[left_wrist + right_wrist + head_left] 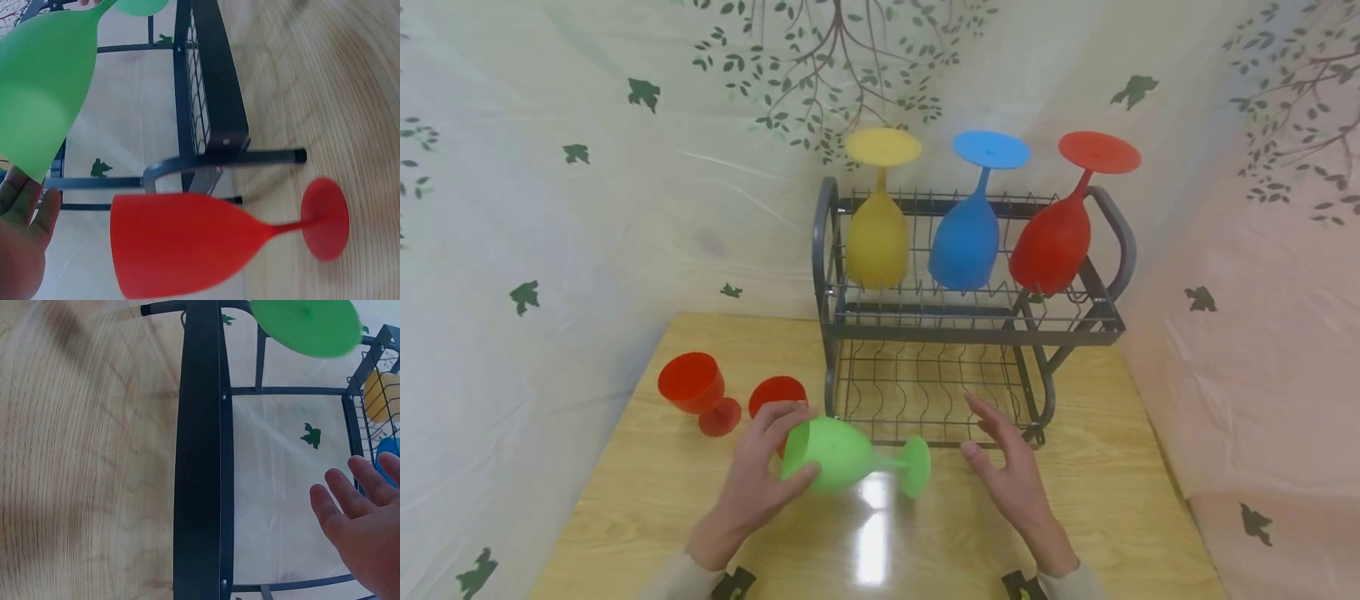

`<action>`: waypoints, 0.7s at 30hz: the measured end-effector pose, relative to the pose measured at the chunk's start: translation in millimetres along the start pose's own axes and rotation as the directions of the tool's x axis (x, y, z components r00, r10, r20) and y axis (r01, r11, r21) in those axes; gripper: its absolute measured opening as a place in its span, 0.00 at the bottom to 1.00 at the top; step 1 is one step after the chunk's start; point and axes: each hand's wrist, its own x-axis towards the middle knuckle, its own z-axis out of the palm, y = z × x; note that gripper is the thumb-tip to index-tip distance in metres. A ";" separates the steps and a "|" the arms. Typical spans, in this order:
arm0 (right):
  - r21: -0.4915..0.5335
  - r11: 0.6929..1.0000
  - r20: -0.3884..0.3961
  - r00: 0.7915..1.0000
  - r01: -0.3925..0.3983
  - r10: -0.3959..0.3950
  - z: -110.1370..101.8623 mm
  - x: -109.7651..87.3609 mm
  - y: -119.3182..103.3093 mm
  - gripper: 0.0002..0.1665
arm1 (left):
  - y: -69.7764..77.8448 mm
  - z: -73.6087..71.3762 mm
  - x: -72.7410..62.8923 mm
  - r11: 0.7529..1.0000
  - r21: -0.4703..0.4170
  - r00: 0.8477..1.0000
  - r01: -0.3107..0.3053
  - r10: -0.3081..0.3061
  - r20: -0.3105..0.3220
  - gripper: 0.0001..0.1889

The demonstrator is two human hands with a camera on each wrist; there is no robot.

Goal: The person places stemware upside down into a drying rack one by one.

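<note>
My left hand (767, 467) grips a green goblet (835, 454) by its bowl near the rim. The goblet lies sideways above the table, its foot pointing right. In the left wrist view the fingers (44, 219) touch the green goblet (44, 75) at its rim. My right hand (1011, 475) is held apart from the goblet's foot, fingers spread, holding nothing. Just behind the left hand stands a red goblet (181, 244), partly hidden in the head view. Another red goblet (692, 383) stands farther left on the table.
A dark two-tier dish rack (970, 336) stands at the back of the wooden table (625, 500). Upside down on its upper tier are a yellow goblet (877, 242), a blue goblet (966, 246) and a red goblet (1052, 246). Leaf-patterned sheets (587, 233) hang around.
</note>
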 end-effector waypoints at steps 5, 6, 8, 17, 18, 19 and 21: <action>0.024 0.999 -0.013 1.000 -0.021 0.021 -0.3 0.1 -0.7 0.36 | 2.4 10.3 5.2 0.997 -0.039 0.997 0.071 -0.073 -0.041 0.26; 0.029 1.000 -0.015 1.000 -0.012 0.012 -0.2 0.4 -0.5 0.35 | 2.4 12.4 6.1 0.995 -0.050 0.995 0.082 -0.084 -0.053 0.26; 0.039 0.999 -0.018 1.000 0.004 -0.003 -0.2 1.1 -0.2 0.35 | 2.5 16.8 8.0 0.993 -0.076 0.992 0.093 -0.099 -0.079 0.26; 0.147 0.988 -0.018 0.999 0.050 -0.048 -0.9 1.5 2.0 0.34 | 5.3 34.8 15.8 0.964 -0.239 0.979 0.118 -0.154 -0.135 0.26; 0.166 0.985 -0.017 0.999 0.052 -0.050 -1.1 1.3 2.6 0.34 | 5.9 36.7 16.7 0.959 -0.256 0.977 0.124 -0.162 -0.136 0.26; 0.188 0.981 -0.018 0.999 0.052 -0.049 -1.2 1.1 2.8 0.34 | 6.3 38.5 17.5 0.954 -0.272 0.976 0.123 -0.165 -0.140 0.26; 0.221 0.973 -0.022 0.998 0.063 -0.060 -1.2 0.7 3.2 0.33 | 7.0 41.7 18.8 0.943 -0.306 0.973 0.127 -0.179 -0.146 0.26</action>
